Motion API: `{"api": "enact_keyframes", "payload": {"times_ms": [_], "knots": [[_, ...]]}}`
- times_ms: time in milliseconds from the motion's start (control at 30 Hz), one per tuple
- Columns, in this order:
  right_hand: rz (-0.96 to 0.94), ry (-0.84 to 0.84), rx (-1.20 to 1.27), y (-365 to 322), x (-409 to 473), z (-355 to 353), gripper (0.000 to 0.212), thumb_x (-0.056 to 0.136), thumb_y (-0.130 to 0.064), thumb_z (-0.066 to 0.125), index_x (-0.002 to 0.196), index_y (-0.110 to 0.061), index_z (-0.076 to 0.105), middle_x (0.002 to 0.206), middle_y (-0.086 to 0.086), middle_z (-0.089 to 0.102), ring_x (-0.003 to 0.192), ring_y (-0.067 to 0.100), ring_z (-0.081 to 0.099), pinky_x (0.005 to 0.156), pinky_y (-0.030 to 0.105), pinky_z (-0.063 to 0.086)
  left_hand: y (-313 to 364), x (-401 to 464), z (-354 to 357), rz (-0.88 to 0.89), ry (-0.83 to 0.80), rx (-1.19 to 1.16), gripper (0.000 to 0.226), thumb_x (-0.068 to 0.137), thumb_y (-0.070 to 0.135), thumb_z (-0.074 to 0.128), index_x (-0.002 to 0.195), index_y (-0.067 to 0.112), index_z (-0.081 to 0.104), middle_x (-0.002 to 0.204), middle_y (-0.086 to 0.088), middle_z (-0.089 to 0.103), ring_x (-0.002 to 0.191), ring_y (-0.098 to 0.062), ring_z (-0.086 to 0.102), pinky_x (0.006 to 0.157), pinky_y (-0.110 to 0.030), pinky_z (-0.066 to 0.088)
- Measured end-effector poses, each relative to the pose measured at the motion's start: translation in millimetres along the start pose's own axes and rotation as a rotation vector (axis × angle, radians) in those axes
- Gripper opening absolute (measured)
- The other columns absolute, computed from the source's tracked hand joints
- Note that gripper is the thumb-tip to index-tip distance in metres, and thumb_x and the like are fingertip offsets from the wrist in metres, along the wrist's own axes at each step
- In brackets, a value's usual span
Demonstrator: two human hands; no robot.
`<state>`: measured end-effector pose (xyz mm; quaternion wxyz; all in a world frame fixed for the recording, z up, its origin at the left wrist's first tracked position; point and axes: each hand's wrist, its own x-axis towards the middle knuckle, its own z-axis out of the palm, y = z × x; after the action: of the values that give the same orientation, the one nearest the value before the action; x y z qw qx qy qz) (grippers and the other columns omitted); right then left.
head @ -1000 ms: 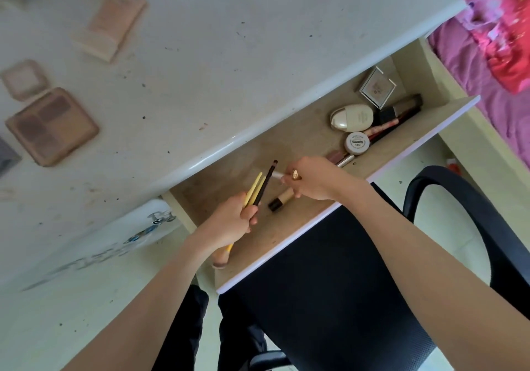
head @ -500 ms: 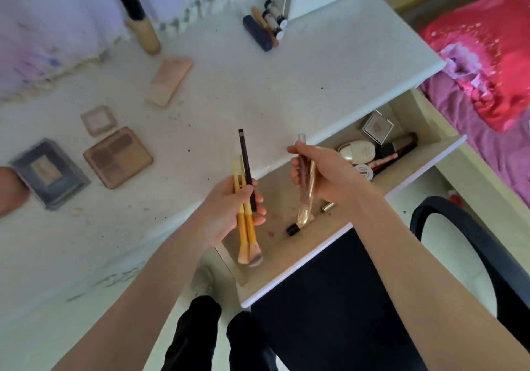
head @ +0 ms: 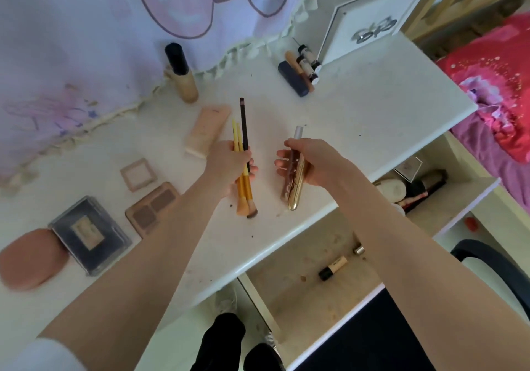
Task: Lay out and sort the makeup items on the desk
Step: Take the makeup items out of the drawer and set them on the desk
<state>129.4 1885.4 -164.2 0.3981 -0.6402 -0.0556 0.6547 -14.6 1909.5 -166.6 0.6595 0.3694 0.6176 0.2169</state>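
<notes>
Here left hand [head: 229,167] grips yellow brushes [head: 243,181] lengthwise, bristles toward the person.

Drawer items [head: 413,187] (behind right forearm)

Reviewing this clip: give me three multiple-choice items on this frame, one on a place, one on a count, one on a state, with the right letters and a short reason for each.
1. Where does the small tube with the black cap lie?
A. in the open drawer
B. on the desk top
C. on the chair

2. How many yellow-handled brushes does the left hand hold?
A. one
B. two
C. four

3. What is the state of the right hand?
A. open and flat on the desk
B. hanging idle
C. gripping tubes

Answers:
1 A: the small tube lies on the floor of the drawer, below the desk edge.
2 B: the left hand grips two yellow-handled brushes beside a dark pencil.
3 C: the right hand has its fingers round a gold tube and a brown tube.
</notes>
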Motion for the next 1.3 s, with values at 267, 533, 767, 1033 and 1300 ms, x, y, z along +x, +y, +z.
{"api": "enact_keyframes", "payload": {"times_ms": [267,533,767,1033,1300], "knots": [[-0.125,0.174,-0.216,-53,41,21,0.014,0.094,-0.008,0.051,0.105,0.001,0.051,0.074,0.013,0.060,0.059,0.022,0.058,0.066,0.035,0.054,39,54,13,-0.013,0.039,0.026,0.010,0.086,-0.005,0.052,0.078,0.002,0.051,0.063,-0.013,0.053,0.054,-0.027,0.056,0.065,-0.041,0.054],[-0.409,0.184,-0.400,-92,71,36,0.016,0.092,-0.004,0.051,0.100,0.010,0.054,0.092,0.007,0.060,0.057,0.018,0.051,0.060,0.031,0.046,62,92,28,-0.010,0.101,0.027,0.011,0.077,-0.003,0.059,0.083,0.001,0.051,0.103,-0.027,0.061,0.092,-0.041,0.064,0.077,-0.055,0.054],[-0.545,0.276,-0.543,-99,91,37,0.021,0.088,-0.021,0.057,0.095,-0.004,0.065,0.105,-0.005,0.054,0.061,0.013,0.054,0.085,0.038,0.052,79,96,39,0.074,0.126,0.028,0.013,0.082,-0.004,0.053,0.080,0.009,0.049,0.084,-0.012,0.052,0.099,-0.037,0.059,0.092,-0.046,0.050],[-0.696,0.444,-0.816,-78,68,24,0.032,0.096,-0.016,0.044,0.124,-0.011,0.057,0.123,0.003,0.060,0.100,0.015,0.057,0.091,0.025,0.043,59,81,38,0.172,0.137,0.122,0.056,0.088,-0.003,0.047,0.140,0.011,0.031,0.140,-0.009,0.036,0.122,-0.022,0.042,0.090,-0.024,0.038],[-0.751,0.306,-1.313,-29,54,-14,0.041,0.094,-0.026,0.052,0.134,-0.015,0.049,0.136,0.002,0.047,0.120,0.020,0.043,0.097,0.024,0.032,46,77,41,0.219,0.052,0.047,0.029,0.093,0.004,0.037,0.107,0.019,0.056,0.105,0.001,0.056,0.103,-0.019,0.055,0.095,-0.036,0.047]]}}
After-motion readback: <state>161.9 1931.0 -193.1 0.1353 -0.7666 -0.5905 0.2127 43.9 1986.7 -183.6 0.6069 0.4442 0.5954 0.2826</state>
